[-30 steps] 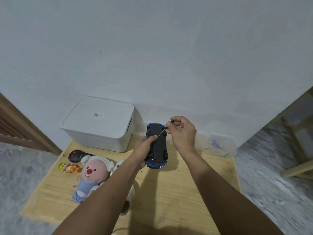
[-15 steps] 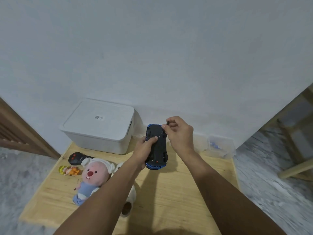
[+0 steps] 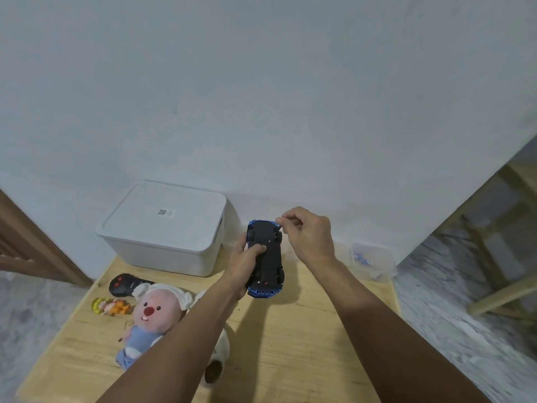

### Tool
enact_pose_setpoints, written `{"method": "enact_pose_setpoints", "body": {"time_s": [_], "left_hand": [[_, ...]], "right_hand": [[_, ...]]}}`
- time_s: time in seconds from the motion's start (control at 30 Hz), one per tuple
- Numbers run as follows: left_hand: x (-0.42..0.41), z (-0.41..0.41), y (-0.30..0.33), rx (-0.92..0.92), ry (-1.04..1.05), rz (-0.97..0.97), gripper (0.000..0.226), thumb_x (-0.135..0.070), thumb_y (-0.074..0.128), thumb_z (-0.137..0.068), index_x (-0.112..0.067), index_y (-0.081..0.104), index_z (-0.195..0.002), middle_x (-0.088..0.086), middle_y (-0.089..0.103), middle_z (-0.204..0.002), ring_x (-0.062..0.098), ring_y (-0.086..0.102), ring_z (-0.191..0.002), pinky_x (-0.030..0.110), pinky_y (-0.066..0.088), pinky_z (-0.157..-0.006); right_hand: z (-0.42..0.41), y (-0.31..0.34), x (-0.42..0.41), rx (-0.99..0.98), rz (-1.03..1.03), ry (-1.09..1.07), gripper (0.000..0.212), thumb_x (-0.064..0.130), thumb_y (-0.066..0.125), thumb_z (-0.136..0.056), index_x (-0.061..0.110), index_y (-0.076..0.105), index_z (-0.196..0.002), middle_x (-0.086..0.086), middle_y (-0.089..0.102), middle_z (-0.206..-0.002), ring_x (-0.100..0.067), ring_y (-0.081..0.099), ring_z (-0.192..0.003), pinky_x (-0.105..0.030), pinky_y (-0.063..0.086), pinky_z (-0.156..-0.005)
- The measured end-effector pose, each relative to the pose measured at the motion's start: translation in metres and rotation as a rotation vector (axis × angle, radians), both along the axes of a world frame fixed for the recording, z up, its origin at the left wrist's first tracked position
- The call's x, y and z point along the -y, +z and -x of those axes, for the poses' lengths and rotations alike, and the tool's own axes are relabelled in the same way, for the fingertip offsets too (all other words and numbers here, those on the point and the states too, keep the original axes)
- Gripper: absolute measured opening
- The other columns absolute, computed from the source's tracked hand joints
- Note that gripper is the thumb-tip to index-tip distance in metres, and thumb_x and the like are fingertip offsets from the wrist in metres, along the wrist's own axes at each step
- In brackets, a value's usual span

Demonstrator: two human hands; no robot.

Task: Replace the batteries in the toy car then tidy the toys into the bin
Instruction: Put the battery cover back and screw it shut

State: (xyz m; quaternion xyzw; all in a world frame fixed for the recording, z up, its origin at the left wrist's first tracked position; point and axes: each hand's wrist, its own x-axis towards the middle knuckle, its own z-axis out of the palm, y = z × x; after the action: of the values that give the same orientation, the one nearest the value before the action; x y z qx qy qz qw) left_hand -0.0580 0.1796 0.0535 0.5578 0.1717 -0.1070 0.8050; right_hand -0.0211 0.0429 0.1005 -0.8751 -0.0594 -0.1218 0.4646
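Two containers against the wall: lidded white bin (image 3: 162, 228), small clear tub (image 3: 373, 261).

Right hand (image 3: 309, 234) drawn back from toy car (image 3: 266, 258); screwdriver (image 3: 275, 231) tip showing again.

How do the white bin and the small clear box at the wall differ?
The white bin is opaque and large; the clear box is see-through and much smaller. The bin stands on the left, the box on the right. Both stand on the wooden table against the wall.
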Motion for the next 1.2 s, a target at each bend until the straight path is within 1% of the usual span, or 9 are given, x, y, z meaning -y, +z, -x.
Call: {"method": "enact_pose_setpoints", "body": {"time_s": [0.13, 0.3, 0.37, 0.5, 0.67, 0.8, 0.9, 1.0, 1.2], "left_hand": [[0.0, -0.002, -0.001, 0.004, -0.012, -0.015, 0.031, -0.006, 0.053, -0.092, -0.023, 0.059, -0.117, 0.012, 0.072, -0.092, 0.029, 0.068, -0.075, 0.036, 0.059, -0.066], [0.003, -0.004, 0.0, 0.026, -0.033, -0.025, 0.033, -0.006, 0.053, -0.092, -0.025, 0.057, -0.119, 0.014, 0.071, -0.101, 0.029, 0.069, -0.079, 0.035, 0.059, -0.066], [0.004, -0.004, 0.0, 0.026, -0.03, -0.026, 0.032, -0.006, 0.053, -0.092, -0.026, 0.058, -0.117, 0.011, 0.072, -0.098, 0.026, 0.069, -0.077, 0.033, 0.058, -0.064], [0.003, -0.006, -0.004, -0.007, -0.015, -0.015, 0.032, -0.008, 0.054, -0.092, -0.027, 0.058, -0.116, 0.01, 0.072, -0.094, 0.027, 0.07, -0.076, 0.036, 0.058, -0.068], [0.001, -0.008, -0.007, -0.017, -0.01, -0.009, 0.034, -0.008, 0.055, -0.091, -0.025, 0.057, -0.121, 0.01, 0.073, -0.095, 0.026, 0.07, -0.076, 0.036, 0.058, -0.066], [0.001, -0.008, -0.009, -0.02, -0.017, -0.014, 0.036, -0.007, 0.053, -0.091, -0.024, 0.056, -0.123, 0.01, 0.072, -0.095, 0.026, 0.07, -0.075, 0.035, 0.056, -0.064], [0.002, -0.008, -0.009, -0.018, -0.016, -0.026, 0.035, -0.006, 0.053, -0.091, -0.024, 0.057, -0.12, 0.011, 0.072, -0.096, 0.027, 0.07, -0.076, 0.036, 0.057, -0.066], [0.004, -0.009, -0.01, -0.01, -0.033, -0.04, 0.034, -0.006, 0.053, -0.091, -0.025, 0.057, -0.119, 0.015, 0.071, -0.103, 0.031, 0.069, -0.083, 0.04, 0.059, -0.072], [0.006, -0.011, -0.012, -0.021, -0.048, -0.043, 0.033, -0.006, 0.054, -0.091, -0.026, 0.056, -0.117, 0.017, 0.07, -0.103, 0.033, 0.069, -0.084, 0.04, 0.06, -0.07]], "right_hand": [[-0.004, 0.01, 0.002, 0.02, 0.338, 0.032, 0.033, 0.04, 0.06, -0.09, 0.013, 0.056, -0.071, 0.008, 0.051, -0.056, -0.019, 0.052, -0.059, -0.031, 0.045, -0.06], [-0.007, 0.018, 0.0, -0.101, 0.643, -0.001, 0.051, 0.041, 0.035, -0.1, 0.015, 0.032, -0.056, -0.001, 0.039, -0.053, -0.029, 0.045, -0.062, -0.032, 0.032, -0.055], [-0.008, 0.018, -0.001, -0.112, 0.638, 0.004, 0.054, 0.044, 0.036, -0.1, 0.015, 0.034, -0.055, -0.002, 0.039, -0.053, -0.028, 0.043, -0.061, -0.033, 0.03, -0.054], [-0.012, 0.016, 0.002, -0.157, 0.536, 0.068, 0.045, 0.043, 0.048, -0.097, 0.007, 0.065, -0.076, -0.009, 0.057, -0.063, -0.028, 0.051, -0.065, -0.036, 0.04, -0.058], [-0.01, 0.011, 0.003, -0.154, 0.485, 0.146, 0.032, 0.012, 0.04, -0.098, 0.004, 0.044, -0.067, -0.009, 0.041, -0.06, -0.026, 0.035, -0.061, -0.035, 0.033, -0.06], [-0.01, 0.014, 0.005, -0.225, 0.41, 0.141, 0.021, 0.017, 0.04, -0.1, 0.01, 0.06, -0.104, -0.008, 0.068, -0.092, -0.025, 0.062, -0.084, -0.039, 0.052, -0.073], [-0.013, 0.016, 0.003, -0.208, 0.453, 0.119, 0.021, 0.028, 0.045, -0.098, 0.013, 0.06, -0.095, -0.005, 0.068, -0.086, -0.024, 0.062, -0.083, -0.039, 0.052, -0.071], [-0.015, 0.018, 0.0, -0.155, 0.623, 0.069, 0.035, 0.041, 0.045, -0.098, 0.01, 0.058, -0.088, -0.006, 0.06, -0.075, -0.029, 0.056, -0.077, -0.034, 0.042, -0.063], [-0.021, 0.019, 0.001, -0.11, 0.545, 0.146, 0.03, 0.029, 0.056, -0.093, 0.006, 0.07, -0.078, -0.007, 0.067, -0.07, -0.026, 0.059, -0.071, -0.033, 0.042, -0.062]]}}
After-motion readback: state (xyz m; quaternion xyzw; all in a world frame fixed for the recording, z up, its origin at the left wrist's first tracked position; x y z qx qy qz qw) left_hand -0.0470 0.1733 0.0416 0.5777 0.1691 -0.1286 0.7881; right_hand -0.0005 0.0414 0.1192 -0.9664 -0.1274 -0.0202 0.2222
